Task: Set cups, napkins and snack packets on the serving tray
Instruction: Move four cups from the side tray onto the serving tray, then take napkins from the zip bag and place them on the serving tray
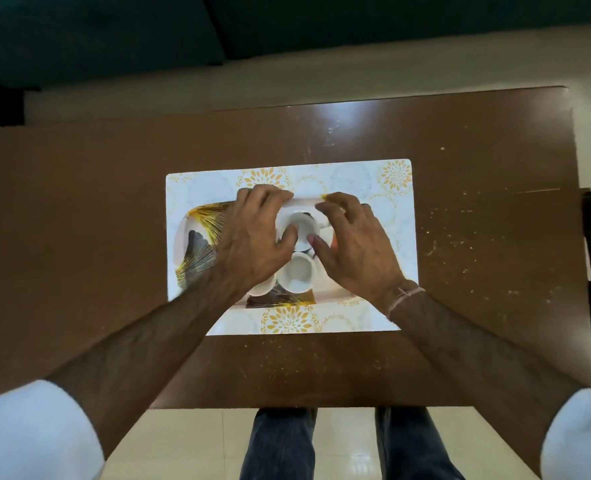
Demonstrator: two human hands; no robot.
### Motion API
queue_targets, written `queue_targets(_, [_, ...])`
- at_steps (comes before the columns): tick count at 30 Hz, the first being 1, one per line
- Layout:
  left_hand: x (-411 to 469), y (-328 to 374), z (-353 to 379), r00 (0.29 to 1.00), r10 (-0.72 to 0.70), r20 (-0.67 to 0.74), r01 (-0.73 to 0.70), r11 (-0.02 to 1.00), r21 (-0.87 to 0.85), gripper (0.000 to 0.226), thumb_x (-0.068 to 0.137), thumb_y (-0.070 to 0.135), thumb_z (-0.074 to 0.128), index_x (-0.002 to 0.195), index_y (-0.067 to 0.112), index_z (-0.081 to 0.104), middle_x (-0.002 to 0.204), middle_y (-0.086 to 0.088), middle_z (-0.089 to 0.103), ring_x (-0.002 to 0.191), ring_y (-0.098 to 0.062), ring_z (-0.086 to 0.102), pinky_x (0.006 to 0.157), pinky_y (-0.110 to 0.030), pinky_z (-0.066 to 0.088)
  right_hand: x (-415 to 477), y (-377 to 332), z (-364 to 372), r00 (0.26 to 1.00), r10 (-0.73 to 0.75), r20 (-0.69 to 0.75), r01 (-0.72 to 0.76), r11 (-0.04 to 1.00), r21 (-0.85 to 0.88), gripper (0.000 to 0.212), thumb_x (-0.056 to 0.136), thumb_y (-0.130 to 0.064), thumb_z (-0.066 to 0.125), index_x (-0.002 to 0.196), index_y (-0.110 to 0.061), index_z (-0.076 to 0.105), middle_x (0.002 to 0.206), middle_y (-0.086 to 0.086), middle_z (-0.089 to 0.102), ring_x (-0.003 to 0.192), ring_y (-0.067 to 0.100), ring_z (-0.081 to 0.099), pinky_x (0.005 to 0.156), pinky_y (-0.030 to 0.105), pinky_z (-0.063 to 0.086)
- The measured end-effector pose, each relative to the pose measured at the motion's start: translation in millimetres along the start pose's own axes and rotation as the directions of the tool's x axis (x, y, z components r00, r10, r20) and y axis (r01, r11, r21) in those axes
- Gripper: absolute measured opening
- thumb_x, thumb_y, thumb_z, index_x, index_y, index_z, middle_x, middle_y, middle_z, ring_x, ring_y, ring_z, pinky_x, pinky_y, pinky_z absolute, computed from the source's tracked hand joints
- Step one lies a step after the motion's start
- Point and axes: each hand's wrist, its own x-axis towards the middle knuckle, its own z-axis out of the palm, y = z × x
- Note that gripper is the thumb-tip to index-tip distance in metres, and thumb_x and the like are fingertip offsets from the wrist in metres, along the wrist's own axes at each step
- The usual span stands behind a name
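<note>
where the far white cup (300, 226) sits on the serving tray (197, 233), both hands cup it: the left hand (252, 244) and right hand (353, 247) have fingers curled loosely round its sides, thumbs at the near rim. a second cup (297, 273) stands just nearer. the tray lies on a patterned placemat (373, 181) on the brown table (79, 202).

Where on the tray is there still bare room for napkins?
The tray's left end, left of the left hand, shows no items. The middle is crowded: far cup between both hands, near cup just behind. The right hand hides the right end.
</note>
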Motion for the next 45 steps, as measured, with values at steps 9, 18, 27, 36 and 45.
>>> queue_targets(9, [66.1,117.5,49.5,0.974,0.099,0.204,-0.102,0.995,0.006,0.055,0.088,0.033,0.061,0.14,0.018,0.051,0.144,-0.004,0.051,0.132,-0.028,0.042,0.105,-0.046,0.038,-14.6,108.6,-61.7,0.976,0.215,-0.045,-0.218,0.974,-0.068,0.055,0.099,-0.047,0.041,0.146,-0.02,0.039,0.155,0.004,0.037,0.132,0.032,0.043,0.105,0.05,0.042])
queue_targets(18, [107.4,297.4,134.7,0.894,0.303,0.33,-0.311,0.95,-0.032,0.052,0.089,0.036,0.061,0.138,0.021,0.05,0.14,-0.005,0.052,0.129,-0.025,0.043,0.106,-0.045,0.036,-90.1,268.9,-145.0,0.874,0.443,-0.2,-0.46,0.887,-0.046,0.051,0.097,-0.046,0.045,0.139,-0.017,0.046,0.149,0.005,0.042,0.129,0.03,0.045,0.101,0.05,0.041])
queue_targets(27, [112.2,478.4,225.6,0.768,0.515,0.381,-0.508,0.852,-0.126,0.043,0.087,0.032,0.061,0.129,0.021,0.056,0.131,-0.005,0.056,0.122,-0.026,0.046,0.102,-0.045,0.042,-189.0,408.0,-194.3,0.738,0.604,-0.301,-0.624,0.781,0.039,0.043,0.095,-0.043,0.05,0.13,-0.017,0.053,0.141,0.006,0.048,0.121,0.031,0.047,0.094,0.048,0.039])
queue_targets(36, [98.2,583.4,301.0,0.638,0.598,0.485,-0.653,0.754,-0.07,0.044,0.086,0.042,0.062,0.124,0.02,0.059,0.12,-0.005,0.061,0.117,-0.028,0.052,0.097,-0.044,0.036,-256.7,494.1,-195.2,0.462,0.81,-0.362,-0.759,0.572,0.311,0.03,0.092,-0.028,0.056,0.118,-0.014,0.059,0.126,0.011,0.052,0.115,0.03,0.051,0.097,0.046,0.043])
queue_targets(45, [85.4,607.2,335.5,0.675,0.525,0.519,-0.623,0.782,0.019,0.038,0.084,0.036,0.068,0.115,0.015,0.058,0.109,-0.011,0.066,0.098,-0.031,0.062,0.08,-0.04,0.049,-258.5,515.0,-182.6,-0.075,0.995,0.062,-0.079,-0.068,0.995,0.037,0.08,0.009,0.05,0.105,-0.016,0.041,0.103,0.01,0.066,0.091,0.028,0.071,0.082,0.04,0.06])
